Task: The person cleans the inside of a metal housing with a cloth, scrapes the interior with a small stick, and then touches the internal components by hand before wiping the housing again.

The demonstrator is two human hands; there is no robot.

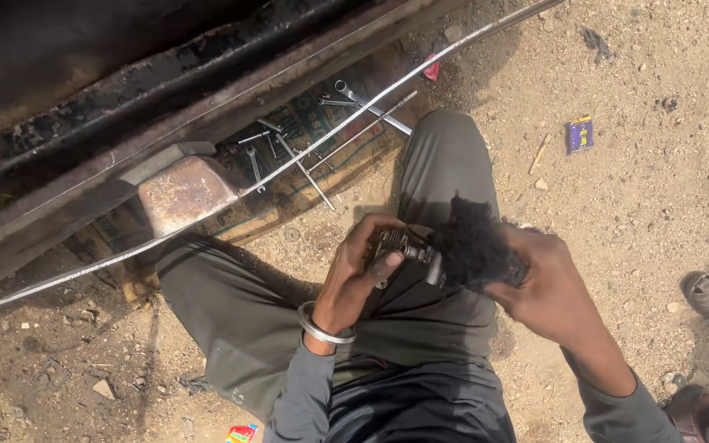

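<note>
My left hand (360, 267) clamps a small metal part (408, 248); my right hand (535, 283) presses a black rag (473, 246), apparently greasy, against it.

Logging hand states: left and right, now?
Left hand: closed on a small dark metal part.
Right hand: closed on a black rag, pressed against that part.

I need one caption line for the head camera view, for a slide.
Seated on sandy ground, left hand holds a small metal part while right hand presses a black rag on it.
</note>
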